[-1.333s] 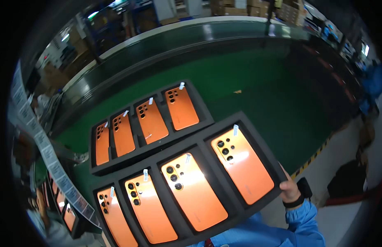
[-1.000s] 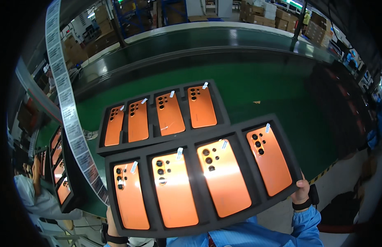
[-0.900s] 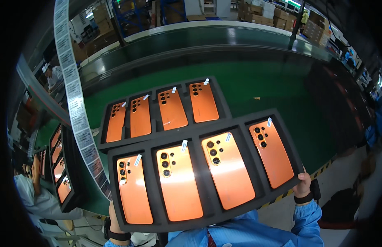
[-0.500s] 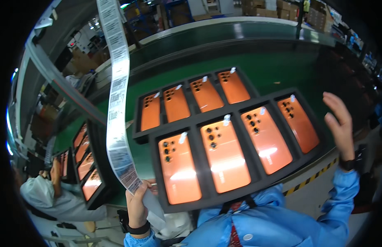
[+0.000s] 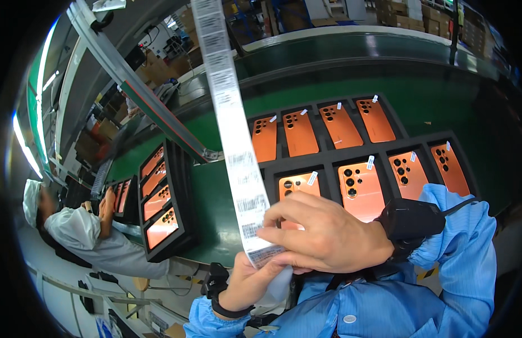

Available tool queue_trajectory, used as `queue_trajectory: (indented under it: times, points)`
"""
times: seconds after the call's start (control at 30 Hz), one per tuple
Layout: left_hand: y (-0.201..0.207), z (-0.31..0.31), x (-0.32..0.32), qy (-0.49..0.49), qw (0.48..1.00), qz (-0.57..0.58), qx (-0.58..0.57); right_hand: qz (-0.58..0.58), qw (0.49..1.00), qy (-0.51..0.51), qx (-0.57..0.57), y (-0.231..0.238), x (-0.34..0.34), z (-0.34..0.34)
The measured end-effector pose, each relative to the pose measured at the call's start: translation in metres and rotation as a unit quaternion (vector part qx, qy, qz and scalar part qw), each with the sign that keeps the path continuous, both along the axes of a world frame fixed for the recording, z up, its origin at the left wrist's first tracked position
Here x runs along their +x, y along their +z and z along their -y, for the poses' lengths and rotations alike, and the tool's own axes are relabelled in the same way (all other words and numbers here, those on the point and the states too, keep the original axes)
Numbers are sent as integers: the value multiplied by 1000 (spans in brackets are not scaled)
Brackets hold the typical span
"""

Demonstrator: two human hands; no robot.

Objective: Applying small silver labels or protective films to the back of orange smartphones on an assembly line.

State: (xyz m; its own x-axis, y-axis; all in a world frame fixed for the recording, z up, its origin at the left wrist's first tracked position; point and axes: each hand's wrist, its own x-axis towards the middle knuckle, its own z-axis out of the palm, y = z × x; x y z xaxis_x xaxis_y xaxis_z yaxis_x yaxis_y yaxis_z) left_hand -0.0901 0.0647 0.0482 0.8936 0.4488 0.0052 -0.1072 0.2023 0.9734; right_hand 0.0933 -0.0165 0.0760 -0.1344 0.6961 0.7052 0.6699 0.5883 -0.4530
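A long white strip of printed labels (image 5: 230,112) hangs down from the top to my hands. My left hand (image 5: 251,286) pinches its lower end, with pale backing trailing below. My right hand (image 5: 334,241) reaches across to the same end, its thumb and fingers closed at the strip's edge; what lies between its fingertips is partly hidden. Beneath and behind it is a black tray (image 5: 330,179) of orange phones, backs up, each with a small white tab near the cameras. My right hand covers much of the leftmost phone (image 5: 299,185).
A second black tray (image 5: 324,143) of orange phones lies behind on the green conveyor belt (image 5: 207,197). More trays (image 5: 185,239) stand tilted at left, next to a co-worker in pale clothing (image 5: 75,228). A metal post (image 5: 131,84) rises from the belt's left part.
My right hand has come from the far right, off the tray's side, across to the label strip beside my left hand. The view has turned left, so the trays sit further right.
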Motion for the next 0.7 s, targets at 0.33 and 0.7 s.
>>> queue_trajectory:
  times: [0.33,0.7]
  points:
    - [4,-5,29,-49,945,17,-324,-10,1000,21,-8,-29,22,-14]
    - [-3,-6,40,73,945,0,-320,118,977,-59,166,-45,20,-22]
